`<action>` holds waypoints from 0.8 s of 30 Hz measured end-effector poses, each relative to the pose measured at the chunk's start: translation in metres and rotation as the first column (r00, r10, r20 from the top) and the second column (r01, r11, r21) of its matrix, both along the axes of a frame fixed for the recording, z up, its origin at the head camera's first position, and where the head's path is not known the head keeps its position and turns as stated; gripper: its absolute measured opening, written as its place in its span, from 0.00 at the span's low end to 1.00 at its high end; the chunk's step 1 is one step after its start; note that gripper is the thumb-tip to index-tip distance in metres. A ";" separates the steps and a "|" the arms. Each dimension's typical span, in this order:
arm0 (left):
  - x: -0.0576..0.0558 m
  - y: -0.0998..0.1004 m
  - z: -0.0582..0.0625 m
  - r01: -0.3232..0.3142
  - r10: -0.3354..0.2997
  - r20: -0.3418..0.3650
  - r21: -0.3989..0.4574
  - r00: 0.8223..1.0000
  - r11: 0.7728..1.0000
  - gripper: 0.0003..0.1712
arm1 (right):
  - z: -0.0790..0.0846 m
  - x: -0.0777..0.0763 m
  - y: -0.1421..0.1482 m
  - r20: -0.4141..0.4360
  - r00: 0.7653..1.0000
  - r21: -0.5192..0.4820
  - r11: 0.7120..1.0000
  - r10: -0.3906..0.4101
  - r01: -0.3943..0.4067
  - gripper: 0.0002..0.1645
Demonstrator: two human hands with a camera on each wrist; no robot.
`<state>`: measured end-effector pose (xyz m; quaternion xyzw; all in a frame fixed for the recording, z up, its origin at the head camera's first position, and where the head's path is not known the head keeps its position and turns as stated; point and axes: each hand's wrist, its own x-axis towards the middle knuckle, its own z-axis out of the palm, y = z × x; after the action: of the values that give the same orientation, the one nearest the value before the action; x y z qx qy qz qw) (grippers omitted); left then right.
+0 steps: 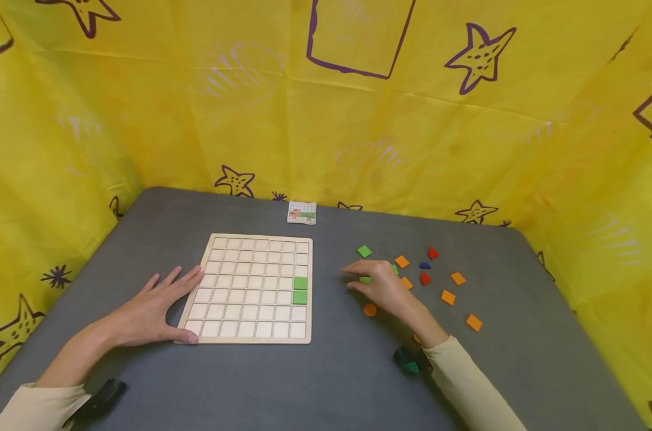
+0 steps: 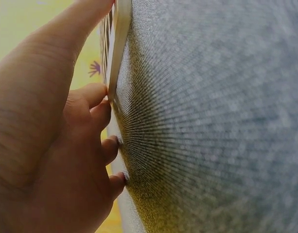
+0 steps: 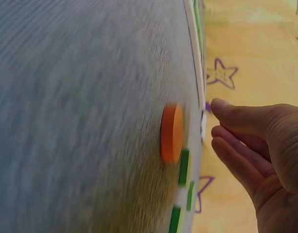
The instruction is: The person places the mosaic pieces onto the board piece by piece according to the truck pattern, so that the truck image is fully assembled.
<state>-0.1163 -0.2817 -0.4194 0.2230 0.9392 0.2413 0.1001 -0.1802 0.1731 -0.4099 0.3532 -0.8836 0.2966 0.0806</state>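
A wooden grid board lies left of centre in the head view, with two green square tiles in its right-hand column. Along the board's left edge rests my left hand, fingers spread, the thumb at the near corner. The left wrist view shows that hand's fingertips right by the board's edge. My right hand hovers over the loose pieces, thumb and fingers apart with nothing between them. It partly covers a green tile. An orange round piece lies near it in the right wrist view.
A small picture card lies behind the board. Orange squares, red pieces, a blue half-round piece and another green tile are scattered at right. A yellow patterned cloth surrounds the grey table.
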 end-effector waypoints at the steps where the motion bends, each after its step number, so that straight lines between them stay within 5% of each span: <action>1: 0.000 0.000 0.000 0.000 0.000 0.000 0.000 1.000 1.000 0.70 | 0.000 0.000 0.003 0.003 1.000 -0.005 1.000 -0.004 0.004 0.18; 9: 0.001 0.001 0.001 0.003 -0.003 0.002 0.014 1.000 1.000 0.70 | 0.002 -0.003 0.025 0.118 0.992 0.048 0.998 -0.051 0.046 0.21; 24: 0.000 0.002 0.002 -0.001 0.001 0.005 0.012 1.000 1.000 0.70 | -0.001 -0.010 0.042 0.175 0.984 0.106 0.994 -0.025 0.007 0.21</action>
<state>-0.1159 -0.2797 -0.4174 0.2226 0.9375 0.2475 0.1012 -0.1900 0.2150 -0.4109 0.3222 -0.9045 0.2790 -0.0140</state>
